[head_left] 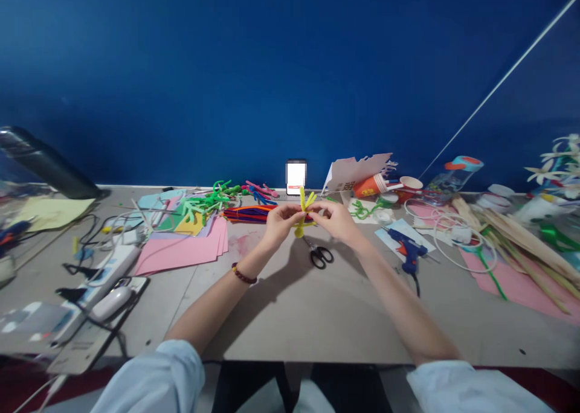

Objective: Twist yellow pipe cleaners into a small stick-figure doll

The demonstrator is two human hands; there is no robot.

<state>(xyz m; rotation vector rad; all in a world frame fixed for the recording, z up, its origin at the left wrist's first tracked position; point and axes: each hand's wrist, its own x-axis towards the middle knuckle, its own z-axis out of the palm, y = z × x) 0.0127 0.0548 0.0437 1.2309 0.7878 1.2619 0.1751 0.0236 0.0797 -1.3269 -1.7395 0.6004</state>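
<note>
The bright yellow piece (302, 200), apparently fuzzy, fans out at the top.

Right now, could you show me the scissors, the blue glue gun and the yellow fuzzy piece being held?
Scissors (321, 256), head view: on the black handles.
Blue glue gun (411, 252), head view: on its body.
Yellow fuzzy piece (302, 199), head view: on an upright strand.

Two hands (280, 222); one scissors (314, 249), 5 o'clock; one glue gun (411, 251), 4; one phone (296, 176), 12; one flask (51, 164), 9.
</note>
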